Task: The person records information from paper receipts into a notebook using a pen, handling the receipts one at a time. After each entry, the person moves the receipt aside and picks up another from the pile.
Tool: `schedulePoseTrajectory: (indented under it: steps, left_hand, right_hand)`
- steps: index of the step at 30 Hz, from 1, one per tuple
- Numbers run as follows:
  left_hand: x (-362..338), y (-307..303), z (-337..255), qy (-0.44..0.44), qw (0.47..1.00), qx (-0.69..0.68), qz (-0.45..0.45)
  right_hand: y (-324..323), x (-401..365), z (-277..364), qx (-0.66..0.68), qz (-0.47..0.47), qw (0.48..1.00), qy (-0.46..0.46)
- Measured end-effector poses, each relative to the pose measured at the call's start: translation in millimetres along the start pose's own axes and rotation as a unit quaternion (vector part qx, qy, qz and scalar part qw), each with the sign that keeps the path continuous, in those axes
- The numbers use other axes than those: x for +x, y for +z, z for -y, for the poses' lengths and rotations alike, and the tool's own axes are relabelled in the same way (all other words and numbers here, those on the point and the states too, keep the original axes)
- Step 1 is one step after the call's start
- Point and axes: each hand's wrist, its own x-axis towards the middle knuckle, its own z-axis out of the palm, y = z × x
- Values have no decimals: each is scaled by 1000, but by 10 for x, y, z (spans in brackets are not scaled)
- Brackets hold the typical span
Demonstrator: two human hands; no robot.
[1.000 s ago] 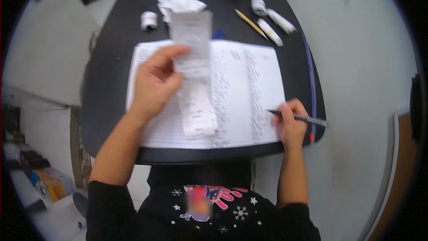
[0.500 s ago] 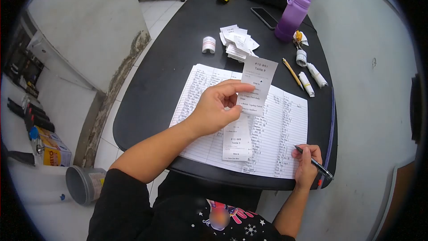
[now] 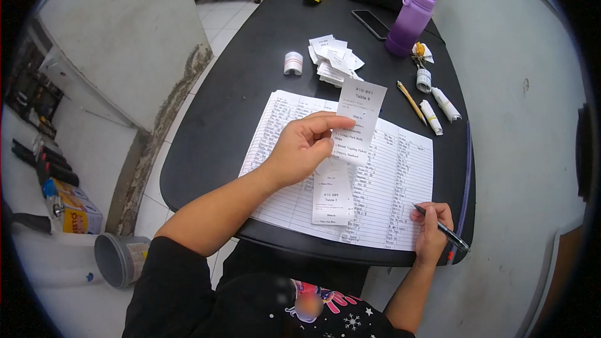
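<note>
We look down on a black worktop [image 3: 250,94] with a rounded near edge. An open lined book [image 3: 388,188] lies flat at its six o'clock end, both pages filled with handwritten columns too small for us to read.

At twelve o'clock from the book stands a purple bottle [image 3: 410,22], lid on, set well back from the pages.

The left hand [image 3: 300,150] hovers over the book's left page. Its thumb and fingers [image 3: 325,124] pinch the left edge of a printed slip [image 3: 360,112], holding it upright and tilted, which we judge turns the print toward the eyes and beside the columns. We read "Table 9" near its top, under a number that looks like "#10-891". A lower slip [image 3: 332,197] below the hand shows "Table 2"; we cannot tell whether the two are joined.

The right hand [image 3: 432,225] rests at the book's five o'clock corner, fingers closed around a dark pen [image 3: 447,230] with its tip toward the page.

A loose heap of slips [image 3: 335,59] sits at eleven o'clock from the book, a small paper roll [image 3: 292,62] just left of it, and a pencil [image 3: 410,103] at one o'clock.
</note>
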Motion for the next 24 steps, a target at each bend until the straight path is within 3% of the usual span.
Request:
schedulePoseTrajectory:
  steps: [14,19,24]
  left_hand:
    - [2,-4,-19,-15,1000,7,16]
    - [22,-10,140,39,997,-46,46]
    - [2,42,36,7,1000,28,7]
  right_hand:
    - [-9,8,-5,-11,4,1000,-1]
    - [-10,0,-30,-27,-32,999,35]
    - [-41,6,-37,15,2,1000,16]
